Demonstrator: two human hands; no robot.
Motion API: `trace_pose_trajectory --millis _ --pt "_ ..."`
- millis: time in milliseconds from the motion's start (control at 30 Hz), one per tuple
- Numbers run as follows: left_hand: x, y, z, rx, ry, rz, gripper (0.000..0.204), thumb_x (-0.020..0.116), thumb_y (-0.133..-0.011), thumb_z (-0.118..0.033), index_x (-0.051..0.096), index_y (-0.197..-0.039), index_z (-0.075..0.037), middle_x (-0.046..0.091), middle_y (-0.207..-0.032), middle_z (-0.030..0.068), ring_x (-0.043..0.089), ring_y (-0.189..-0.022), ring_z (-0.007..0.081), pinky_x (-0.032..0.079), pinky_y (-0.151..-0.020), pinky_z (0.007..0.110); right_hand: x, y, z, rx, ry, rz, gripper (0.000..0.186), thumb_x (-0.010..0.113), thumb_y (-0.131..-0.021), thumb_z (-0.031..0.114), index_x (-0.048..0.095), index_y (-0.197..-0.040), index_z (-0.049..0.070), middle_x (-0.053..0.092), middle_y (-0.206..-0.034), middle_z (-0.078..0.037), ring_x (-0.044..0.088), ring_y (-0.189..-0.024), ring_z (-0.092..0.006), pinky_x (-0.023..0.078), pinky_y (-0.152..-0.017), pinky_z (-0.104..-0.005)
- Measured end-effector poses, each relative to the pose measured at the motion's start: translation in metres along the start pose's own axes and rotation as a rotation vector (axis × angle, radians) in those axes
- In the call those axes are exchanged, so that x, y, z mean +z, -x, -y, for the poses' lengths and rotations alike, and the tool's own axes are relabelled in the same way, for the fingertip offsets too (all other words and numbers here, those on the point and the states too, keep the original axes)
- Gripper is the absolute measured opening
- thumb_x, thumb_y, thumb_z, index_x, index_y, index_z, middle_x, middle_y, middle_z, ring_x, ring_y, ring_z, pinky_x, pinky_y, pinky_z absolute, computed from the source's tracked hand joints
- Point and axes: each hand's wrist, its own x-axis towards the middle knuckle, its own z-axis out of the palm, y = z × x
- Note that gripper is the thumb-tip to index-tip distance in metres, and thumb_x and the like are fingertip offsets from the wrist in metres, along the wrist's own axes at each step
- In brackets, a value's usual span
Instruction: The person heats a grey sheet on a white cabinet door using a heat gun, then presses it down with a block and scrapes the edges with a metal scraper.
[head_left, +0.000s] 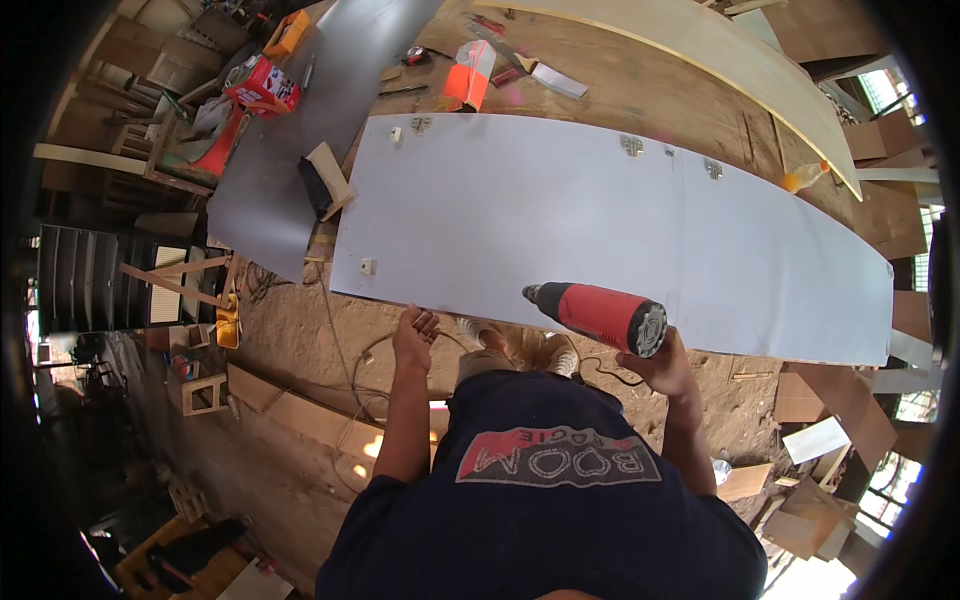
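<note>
Red-and-black, barrel-shaped plastic power tool (598,313): in the head view it is above the near edge of the flat white panel (520,215), the right hand's (665,368) fingers closed about its mostly hidden grip. The left hand's (416,337) fingers are loosely curled, visibly empty. Judged stiff, moderately heavy; hold by the grip.

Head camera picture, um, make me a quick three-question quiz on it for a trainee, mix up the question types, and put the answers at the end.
1. Which of the person's hands holds the red and black power tool?
2. True or false: two small white blocks sit on the white panel near its left end.
3. Which way does the tool's narrow nose point?
A) toward the person's right
B) toward the person's left
C) straight back at the person

Key: 1. The right hand. 2. True. 3. B.
</note>
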Motion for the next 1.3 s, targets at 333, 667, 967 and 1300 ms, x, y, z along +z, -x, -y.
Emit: trace_pose_trajectory --millis 333,667,967,1300 --pt "-0.024 -0.030 -0.027 -0.021 -0.050 -0.007 0.039 0.070 -0.100 -0.043 0.063 -0.110 -0.006 0.069 -0.102 0.0082 0.072 -0.094 0.0233 0.057 -0.087 0.038 0.061 -0.051 0.022 -0.022 0.079 0.027 0.032 0.083 -0.084 -0.004 0.074 -0.114 -0.004 0.079 -0.105 -0.005 0.071 -0.097 -0.0106 0.059 -0.087 -0.0312" --pt "-0.047 -0.041 -0.057 -0.083 -0.112 0.002 0.039 0.067 -0.102 -0.040 0.069 -0.107 -0.001 0.076 -0.096 0.0099 0.076 -0.087 0.0227 0.057 -0.080 0.035 0.120 -0.096 0.038 0.080 0.164 0.071 0.030 0.085 -0.080 0.000 0.076 -0.109 -0.003 0.080 -0.098 -0.007 0.072 -0.092 -0.0110 0.059 -0.082 -0.0320" --pt "-0.064 -0.050 -0.090 -0.026 -0.116 -0.096 0.040 0.068 -0.101 -0.036 0.073 -0.111 0.003 0.079 -0.100 0.0126 0.078 -0.084 0.0222 0.056 -0.072 0.031 0.154 -0.127 0.053 0.000 0.222 0.140 0.030 0.086 -0.081 0.002 0.076 -0.109 -0.003 0.080 -0.101 -0.007 0.072 -0.094 -0.0114 0.059 -0.084 -0.0326" --pt "-0.079 -0.063 -0.113 0.024 -0.142 -0.205 0.034 0.070 -0.100 -0.034 0.073 -0.107 -0.001 0.076 -0.098 0.0088 0.075 -0.078 0.0195 0.054 -0.068 0.029 0.178 -0.135 0.057 0.051 0.236 0.258 0.027 0.085 -0.083 -0.001 0.076 -0.109 -0.002 0.080 -0.101 -0.008 0.072 -0.094 -0.0118 0.060 -0.084 -0.0326"
